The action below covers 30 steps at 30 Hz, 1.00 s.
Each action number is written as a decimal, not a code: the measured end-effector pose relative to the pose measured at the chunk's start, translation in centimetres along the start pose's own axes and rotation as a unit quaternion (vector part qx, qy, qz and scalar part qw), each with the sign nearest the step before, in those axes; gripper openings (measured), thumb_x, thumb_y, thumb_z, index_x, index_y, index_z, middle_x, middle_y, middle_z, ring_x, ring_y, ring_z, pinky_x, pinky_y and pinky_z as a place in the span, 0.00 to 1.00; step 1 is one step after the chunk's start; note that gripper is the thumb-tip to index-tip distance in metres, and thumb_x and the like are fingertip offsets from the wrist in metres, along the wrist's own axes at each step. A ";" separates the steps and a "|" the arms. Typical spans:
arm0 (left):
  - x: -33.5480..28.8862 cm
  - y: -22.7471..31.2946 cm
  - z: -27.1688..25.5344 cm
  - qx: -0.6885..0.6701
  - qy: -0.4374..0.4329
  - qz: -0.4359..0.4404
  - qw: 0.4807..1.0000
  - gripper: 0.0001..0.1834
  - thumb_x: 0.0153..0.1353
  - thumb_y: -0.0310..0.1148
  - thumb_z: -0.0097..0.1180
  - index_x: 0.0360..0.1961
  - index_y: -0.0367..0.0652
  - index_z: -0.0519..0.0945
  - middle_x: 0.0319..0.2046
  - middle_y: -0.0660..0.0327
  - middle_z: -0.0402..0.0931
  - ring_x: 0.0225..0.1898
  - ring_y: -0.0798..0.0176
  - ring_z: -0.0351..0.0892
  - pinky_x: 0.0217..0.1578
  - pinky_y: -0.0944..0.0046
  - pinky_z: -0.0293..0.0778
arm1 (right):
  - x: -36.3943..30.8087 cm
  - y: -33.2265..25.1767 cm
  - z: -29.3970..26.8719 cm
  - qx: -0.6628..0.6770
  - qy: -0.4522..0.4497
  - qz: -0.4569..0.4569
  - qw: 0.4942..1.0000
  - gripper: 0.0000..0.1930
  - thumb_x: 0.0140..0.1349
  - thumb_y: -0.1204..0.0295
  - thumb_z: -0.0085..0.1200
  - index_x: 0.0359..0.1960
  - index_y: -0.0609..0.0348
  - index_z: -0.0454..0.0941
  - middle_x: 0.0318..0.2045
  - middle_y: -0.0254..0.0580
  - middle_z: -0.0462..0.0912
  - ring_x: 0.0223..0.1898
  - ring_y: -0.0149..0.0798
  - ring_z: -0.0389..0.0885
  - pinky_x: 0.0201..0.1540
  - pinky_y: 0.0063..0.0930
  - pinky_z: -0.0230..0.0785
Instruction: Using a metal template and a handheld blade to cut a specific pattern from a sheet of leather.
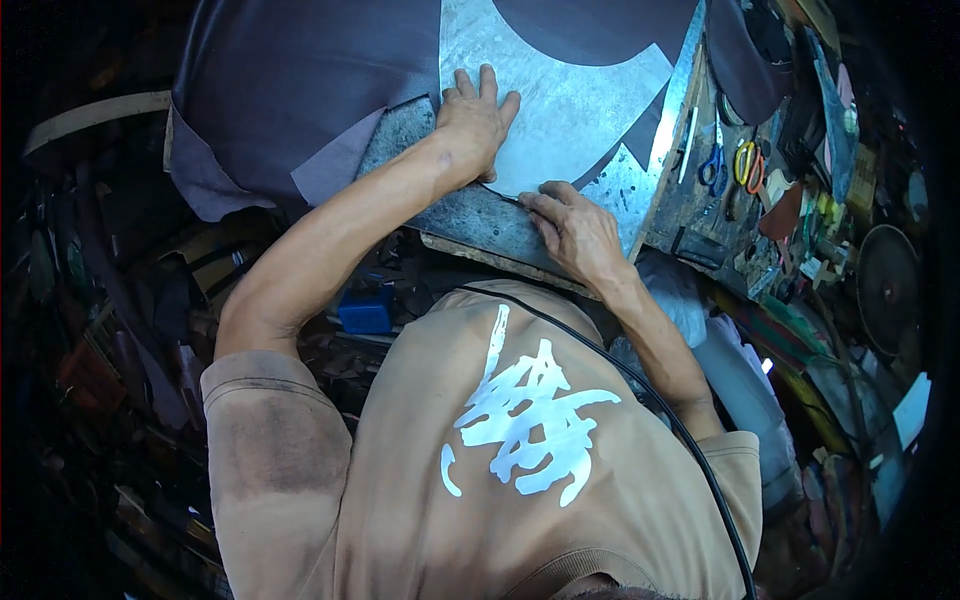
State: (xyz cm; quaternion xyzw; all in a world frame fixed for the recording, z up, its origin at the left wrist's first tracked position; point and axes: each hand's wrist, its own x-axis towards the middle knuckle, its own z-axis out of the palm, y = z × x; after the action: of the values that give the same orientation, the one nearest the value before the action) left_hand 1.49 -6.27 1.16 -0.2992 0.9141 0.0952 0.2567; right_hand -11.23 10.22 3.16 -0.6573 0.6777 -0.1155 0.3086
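Left hand (475,120) flat, fingers spread and open, palm pressed down on a grey metal sheet (570,100) with a curved cutout edge. Right hand (572,228) curled, fingertips pinched at the sheet's lower edge; looks like a thin tool sits under the fingers, but it's too small to tell what. The sheet lies on dark leather (300,80) spread over a scratched grey cutting board (480,215), the leather draping off the far and left side of the board. The board rests on a workbench (690,200). To the right, on the bench, blue-handled scissors (713,168) and orange-handled scissors (746,160) lie just beside each other among clutter. A blue box (366,310) sits below the board, near the left elbow. Person wears a tan shirt (400,470) with a white print; a black cable (640,390) runs across it. Surroundings dark, crowded with scraps
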 end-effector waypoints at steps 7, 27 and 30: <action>-0.1 0.4 -0.4 0.025 0.008 -0.001 1.000 0.59 0.36 0.50 0.77 0.69 0.47 0.58 0.67 0.36 0.51 0.62 0.32 0.61 0.55 0.49 0.71 | 0.4 2.4 -2.3 -0.009 -0.032 -0.043 0.998 0.12 0.58 0.72 0.56 0.44 0.51 0.83 0.45 0.47 0.80 0.38 0.52 0.83 0.40 0.42 0.77; 0.8 4.6 -0.8 -0.016 -0.040 -0.114 0.993 0.62 0.40 0.64 0.69 0.68 0.34 0.56 0.66 0.29 0.49 0.62 0.25 0.59 0.57 0.46 0.68 | 3.8 7.4 -5.8 -0.063 -0.152 -0.164 0.973 0.15 0.56 0.72 0.57 0.46 0.48 0.84 0.48 0.46 0.81 0.40 0.51 0.83 0.43 0.42 0.76; 0.8 4.7 -0.9 -0.018 -0.044 -0.115 0.992 0.62 0.40 0.63 0.70 0.68 0.34 0.56 0.66 0.29 0.49 0.62 0.25 0.59 0.56 0.46 0.69 | 4.6 8.3 -7.1 -0.067 -0.172 -0.180 0.966 0.15 0.55 0.72 0.58 0.46 0.46 0.84 0.49 0.45 0.80 0.41 0.51 0.83 0.43 0.41 0.76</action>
State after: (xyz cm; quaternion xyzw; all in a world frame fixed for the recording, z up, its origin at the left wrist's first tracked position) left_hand -2.18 -3.19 1.61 -0.4022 0.8596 0.0945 0.3007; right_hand -21.80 4.92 2.79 -0.7975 0.4915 -0.0084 0.3498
